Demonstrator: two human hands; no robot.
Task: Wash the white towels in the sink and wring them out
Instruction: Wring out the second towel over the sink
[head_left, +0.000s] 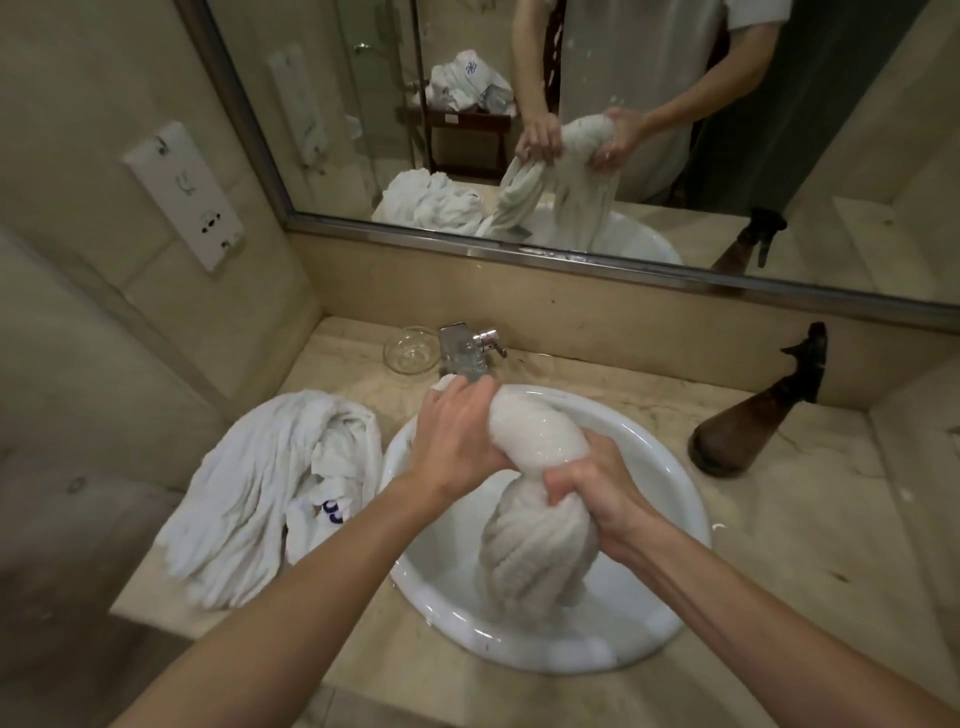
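Observation:
A wet, twisted white towel (535, 540) hangs over the round white sink (660, 467), its lower end down in the basin. My left hand (457, 436) grips the towel's upper end near the tap. My right hand (592, 488) grips its middle, where the cloth is squeezed into a tight bulge shining with water. A second white towel (270, 493) with blue lettering lies crumpled on the counter left of the sink, apart from both hands.
A chrome tap (467, 353) stands behind the sink, with a small glass bowl (410, 351) to its left. A brown spray bottle (753, 415) stands on the counter at the right. A wall mirror (675, 130) reflects the scene. A wall closes off the left side.

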